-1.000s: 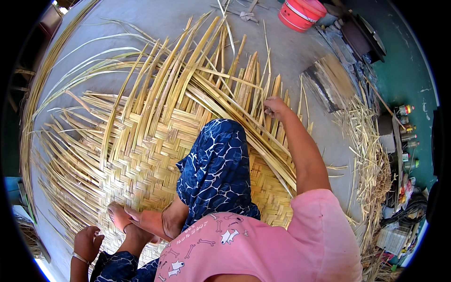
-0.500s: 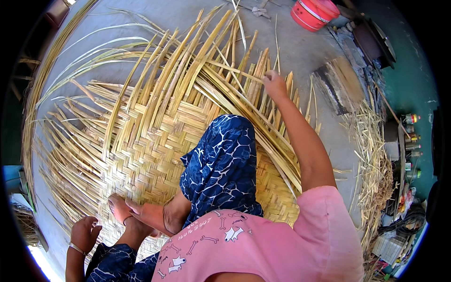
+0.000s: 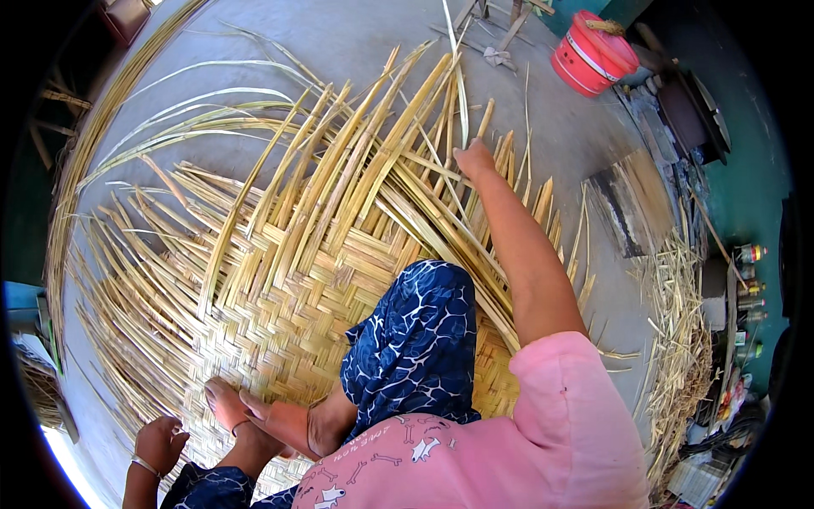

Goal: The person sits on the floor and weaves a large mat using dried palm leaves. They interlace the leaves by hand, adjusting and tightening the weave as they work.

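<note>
Curving along the left side of the floor [image 3: 339, 38], a long bundle of thin canes [image 3: 87, 119] is seen. Lower down, the left hand [image 3: 159, 445] is held beside the lower leg, a light band [image 3: 146, 466] being worn at its wrist; its fingers are loosely curled, the thumb is set apart from them, and nothing is seen to be grasped. Further right, a bare foot [image 3: 225, 405] is rested on the woven mat [image 3: 280, 331]. Beyond the weave, loose splints [image 3: 335, 182] are splayed: those at the left are directed outward, whereas those in the middle are aligned lengthwise away from the body, with a lean to the right. Across the latter a sheaf of strips [image 3: 428, 225] is laid obliquely, its long axis directed from upper left to lower right, between the raised knee [image 3: 411, 331] and the right arm. The right hand [image 3: 473, 159] is placed among the splint tips with its fingers drawn in, at the lower end of a pale strip [image 3: 460, 85]; whether this is gripped cannot be told. The sheaf is thus situated bodyward and leftward of the right hand, by far the nearer of the two hands. At the far right, a red bucket [image 3: 589, 59] and a heap of straw [image 3: 678, 322] are found.
</note>
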A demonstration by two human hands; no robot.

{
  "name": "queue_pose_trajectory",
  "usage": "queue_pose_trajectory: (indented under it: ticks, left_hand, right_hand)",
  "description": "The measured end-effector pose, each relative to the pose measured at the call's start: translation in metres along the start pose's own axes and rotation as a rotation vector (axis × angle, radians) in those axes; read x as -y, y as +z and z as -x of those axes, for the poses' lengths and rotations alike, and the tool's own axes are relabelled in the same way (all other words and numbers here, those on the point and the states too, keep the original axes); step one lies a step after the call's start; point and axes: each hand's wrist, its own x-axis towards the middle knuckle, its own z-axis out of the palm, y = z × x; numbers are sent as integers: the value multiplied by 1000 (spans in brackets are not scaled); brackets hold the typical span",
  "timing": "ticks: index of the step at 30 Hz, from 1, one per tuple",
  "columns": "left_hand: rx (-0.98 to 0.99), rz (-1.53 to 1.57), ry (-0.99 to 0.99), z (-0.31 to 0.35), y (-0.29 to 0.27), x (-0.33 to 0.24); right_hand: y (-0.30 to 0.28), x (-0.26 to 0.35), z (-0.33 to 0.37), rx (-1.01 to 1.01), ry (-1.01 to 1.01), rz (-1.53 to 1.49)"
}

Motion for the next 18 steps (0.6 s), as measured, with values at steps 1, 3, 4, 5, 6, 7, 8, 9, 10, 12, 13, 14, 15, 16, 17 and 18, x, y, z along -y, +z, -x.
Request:
queue_pose_trajectory:
  ticks: [1,3,4,5,6,7,8,9,10,12,13,14,15,16,17,18]
  left_hand:
    - [12,6,-11,-1,-1,0]
    - [13,18,-16,-5,-4,-4]
    - [9,23,-11,-9,-6,-4]
    - [15,21,-4,-13,-7,-4]
    - [21,19,-4,-15,-7,-5]
    - [28,16,-3,-17,-7,-5]
    - [28,13,6,-19,-7,-5]
    - [30,10,5,-18,-5,-4]
    - [29,9,8,-17,-4,-2]
    - [30,-1,14,-18,-3,0]
    - [30,-6,22,-20,-2,0]
    - [33,-6,30,-21,-2,-2]
    - [30,-5,35,-22,-4,-5]
    - [27,-4,40,-23,-6,-8]
    - [21,5,63,-23,-7,-12]
    - [11,3,91,-22,-8,-15]
  right_hand:
    - [1,1,-5,-19,29,16]
    - [3,0,-13,1,49,45]
    - [0,-3,-17,3,63,59]
    - [8,-13,-33,-34,60,99]
    - [8,-17,-37,39,119,-133]
    - [7,-22,-41,111,178,-365]
    - [6,-26,-45,182,237,-597]
    - [5,-22,-41,188,275,-799]
    - [-3,-15,-33,190,309,-1000]
    - [-23,-6,-28,209,317,-1270]
    - [-36,-6,-31,228,288,-1338]
    - [-49,-6,-33,248,259,-1406]
    - [-63,-1,-33,268,187,-1430]
    - [-75,4,-31,288,113,-1455]
    - [-88,9,-29,308,38,-1478]
    - [-103,21,-24,331,-44,-1501]
